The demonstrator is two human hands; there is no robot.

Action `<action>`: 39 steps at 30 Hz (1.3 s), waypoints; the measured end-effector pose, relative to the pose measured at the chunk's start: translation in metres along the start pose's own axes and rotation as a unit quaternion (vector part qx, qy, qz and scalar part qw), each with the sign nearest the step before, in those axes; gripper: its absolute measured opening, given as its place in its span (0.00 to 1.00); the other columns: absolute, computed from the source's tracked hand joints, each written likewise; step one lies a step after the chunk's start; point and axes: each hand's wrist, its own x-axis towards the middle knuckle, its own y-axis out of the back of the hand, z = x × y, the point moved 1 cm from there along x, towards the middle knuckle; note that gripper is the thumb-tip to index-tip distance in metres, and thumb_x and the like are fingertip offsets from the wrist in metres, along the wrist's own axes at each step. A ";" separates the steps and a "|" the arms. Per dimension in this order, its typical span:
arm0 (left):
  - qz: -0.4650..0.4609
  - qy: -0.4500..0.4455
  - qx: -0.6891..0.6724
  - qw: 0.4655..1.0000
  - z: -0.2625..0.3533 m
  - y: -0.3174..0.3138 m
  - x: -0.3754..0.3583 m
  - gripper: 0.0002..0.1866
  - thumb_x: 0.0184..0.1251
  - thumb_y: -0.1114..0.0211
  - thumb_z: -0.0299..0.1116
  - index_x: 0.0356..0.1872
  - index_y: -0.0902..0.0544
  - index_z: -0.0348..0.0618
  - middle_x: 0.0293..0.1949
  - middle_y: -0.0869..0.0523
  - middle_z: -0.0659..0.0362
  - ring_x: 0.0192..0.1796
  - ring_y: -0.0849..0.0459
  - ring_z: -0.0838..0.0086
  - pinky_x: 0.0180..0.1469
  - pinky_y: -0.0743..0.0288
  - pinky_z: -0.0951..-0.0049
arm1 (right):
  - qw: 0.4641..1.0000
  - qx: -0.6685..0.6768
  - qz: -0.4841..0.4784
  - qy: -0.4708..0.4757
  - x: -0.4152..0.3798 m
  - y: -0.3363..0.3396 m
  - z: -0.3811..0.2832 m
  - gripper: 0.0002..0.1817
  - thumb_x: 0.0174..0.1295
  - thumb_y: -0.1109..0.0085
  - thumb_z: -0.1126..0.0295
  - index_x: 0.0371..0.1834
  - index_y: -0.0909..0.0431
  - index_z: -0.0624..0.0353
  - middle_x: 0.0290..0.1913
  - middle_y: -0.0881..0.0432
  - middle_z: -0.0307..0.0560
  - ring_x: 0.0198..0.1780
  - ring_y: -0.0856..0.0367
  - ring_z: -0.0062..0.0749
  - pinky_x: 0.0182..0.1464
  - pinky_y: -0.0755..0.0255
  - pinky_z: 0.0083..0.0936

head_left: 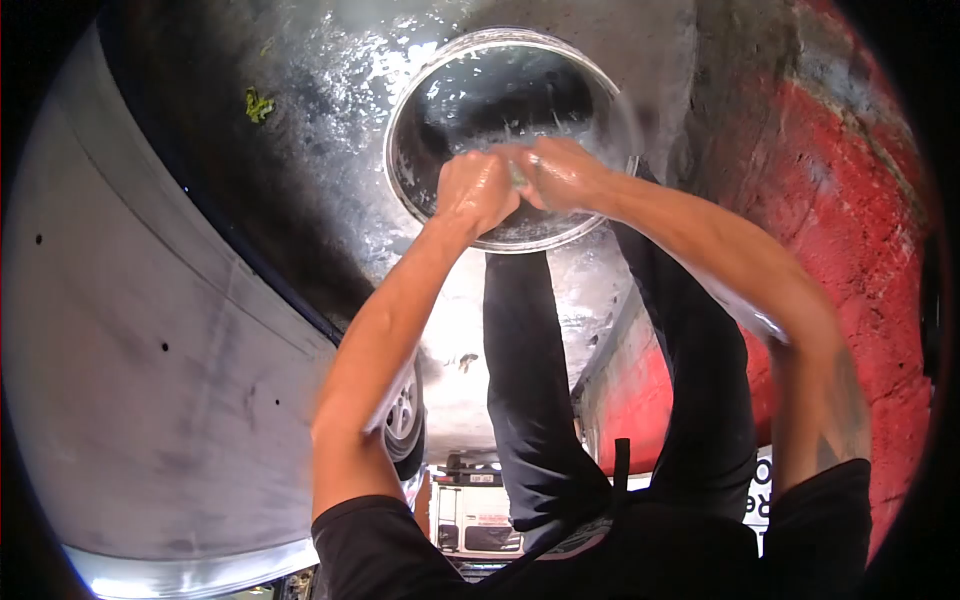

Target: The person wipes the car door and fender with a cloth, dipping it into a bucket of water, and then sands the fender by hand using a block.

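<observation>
Both of my fists meet over a round metal-rimmed bucket (393, 165) on the wet floor. My left hand (478, 190) is closed, its knuckles up and its skin wet. Beside it my right hand (560, 178) is closed too, wet and slightly blurred. A little of a pale wet cloth (517, 172) shows in the gap between the fists; the rest is hidden inside my fingers. Below my hands, the dark inside of the bucket (480, 105) has a shiny, wet look with splashes near the fists.
A grey car body panel (170, 330) fills the left side, with a wheel (404, 415) near its lower end. To the right stands a rough red-painted wall (840, 260). A yellow-green scrap (259, 105) lies on the floor. A white vehicle (480, 520) shows behind me.
</observation>
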 end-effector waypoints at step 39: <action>-0.073 -0.365 -0.923 0.099 0.147 0.129 -0.093 0.50 0.80 0.64 0.73 0.68 0.24 0.28 0.43 0.12 0.32 0.46 0.11 0.36 0.52 0.19 0.36 | 0.139 0.931 -0.334 0.052 -0.162 0.023 -0.229 0.17 0.73 0.37 0.58 0.50 0.23 0.62 0.25 0.22 0.45 0.14 0.31 0.19 0.12 0.40 0.17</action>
